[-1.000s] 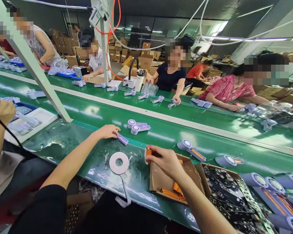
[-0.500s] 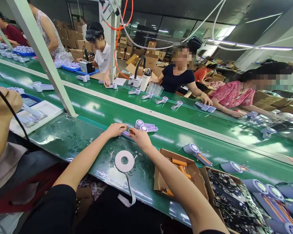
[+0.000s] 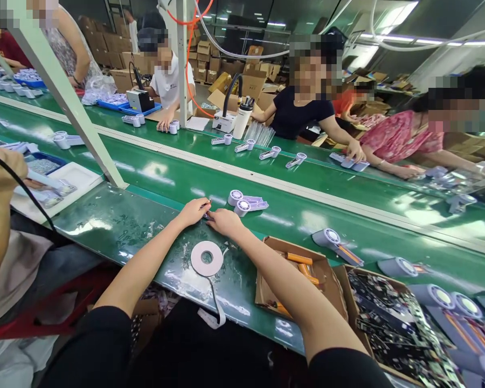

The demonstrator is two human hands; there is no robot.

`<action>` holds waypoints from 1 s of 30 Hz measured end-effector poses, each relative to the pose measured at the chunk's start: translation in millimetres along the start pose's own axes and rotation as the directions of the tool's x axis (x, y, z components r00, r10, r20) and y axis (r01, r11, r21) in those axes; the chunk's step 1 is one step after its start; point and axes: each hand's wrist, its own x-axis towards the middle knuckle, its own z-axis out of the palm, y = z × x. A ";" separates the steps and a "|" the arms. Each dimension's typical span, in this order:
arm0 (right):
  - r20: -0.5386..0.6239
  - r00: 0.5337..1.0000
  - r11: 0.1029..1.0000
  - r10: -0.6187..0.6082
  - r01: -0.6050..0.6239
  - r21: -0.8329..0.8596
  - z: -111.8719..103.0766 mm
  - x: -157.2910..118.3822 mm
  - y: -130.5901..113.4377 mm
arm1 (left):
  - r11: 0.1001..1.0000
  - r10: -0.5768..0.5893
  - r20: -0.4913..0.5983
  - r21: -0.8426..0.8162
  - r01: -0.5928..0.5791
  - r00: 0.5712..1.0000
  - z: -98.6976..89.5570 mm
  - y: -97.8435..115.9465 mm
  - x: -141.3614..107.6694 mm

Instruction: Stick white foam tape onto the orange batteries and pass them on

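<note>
My left hand [image 3: 194, 211] and my right hand [image 3: 223, 221] are close together over the near edge of the green belt, with fingers bent and pinched. A small piece lies between the fingertips, mostly covered by them; what it is cannot be made out. Just beyond my right hand, two purple fan-like units [image 3: 243, 206] rest on the belt. Nearer to me, a roll of white tape [image 3: 207, 258] lies flat on the bench, its loose strip hanging over the front edge.
A cardboard box with orange cylinders [image 3: 299, 257] sits right of the tape, beside a box of dark circuit boards [image 3: 392, 323]. More purple units [image 3: 332, 240] lie along the belt. A slanted metal post [image 3: 73, 102] stands at left. A co-worker's arm [image 3: 0, 199] is at far left.
My right hand has moved left and lowered, closer to my left hand, and the purple strip seen between them is now mostly hidden. The camera view has shifted slightly.
</note>
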 end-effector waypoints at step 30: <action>-0.184 0.784 0.805 0.593 -0.583 0.113 -77.0 -177.9 136.6 | 0.909 0.244 0.172 0.302 -0.287 0.954 -13.1 66.8 -158.8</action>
